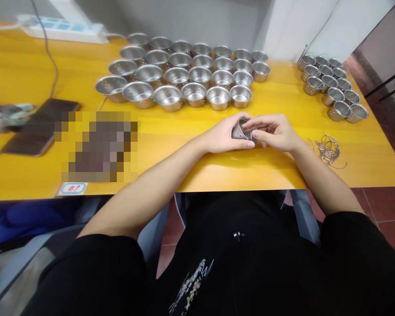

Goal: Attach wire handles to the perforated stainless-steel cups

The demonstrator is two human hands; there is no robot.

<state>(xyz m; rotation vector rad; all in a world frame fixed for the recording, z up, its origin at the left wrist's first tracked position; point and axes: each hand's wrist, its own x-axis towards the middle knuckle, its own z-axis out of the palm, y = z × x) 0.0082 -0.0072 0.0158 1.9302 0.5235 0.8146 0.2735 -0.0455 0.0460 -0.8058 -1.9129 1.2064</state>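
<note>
Both my hands meet over the yellow table [191, 140] near its front edge. My left hand [225, 135] is closed around a small perforated steel cup [239, 131], which lies tilted on its side. My right hand [274, 132] pinches the same cup from the right, fingers pressed against its rim. Much of the cup is hidden by my fingers.
Several rows of steel perforated cups [184, 72] stand at the back centre. A smaller group of cups with wire handles [334, 85] sits at the back right. A pile of wire loops [327, 150] lies right of my hands. Phones [41, 125] and a power strip [62, 28] are at the left.
</note>
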